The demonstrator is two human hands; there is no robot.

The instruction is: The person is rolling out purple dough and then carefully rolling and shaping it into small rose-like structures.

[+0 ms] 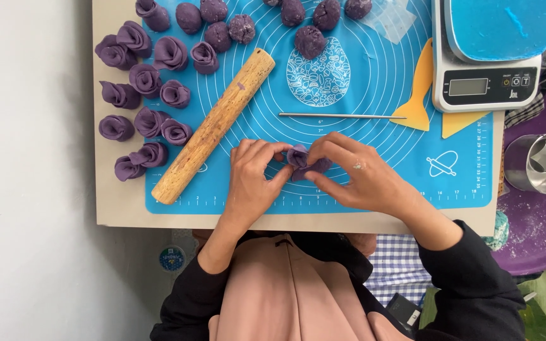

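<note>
A small purple dough piece (303, 162), rolled like a flower, sits on the blue silicone mat (374, 145) near its front edge. My left hand (252, 179) pinches its left side with the fingertips. My right hand (356, 172) grips its right side, thumb underneath. Both hands touch the dough together. A wooden rolling pin (213, 126) lies diagonally just left of my left hand. A thin metal stick (342, 116) lies across the mat just beyond my hands.
Several finished purple dough roses (145, 79) cluster at the mat's left. Several purple dough balls (311, 41) sit at the far edge. A digital scale (486, 81) with a blue tray, a yellow scraper (419, 88) and a metal cutter ring (543, 163) lie to the right.
</note>
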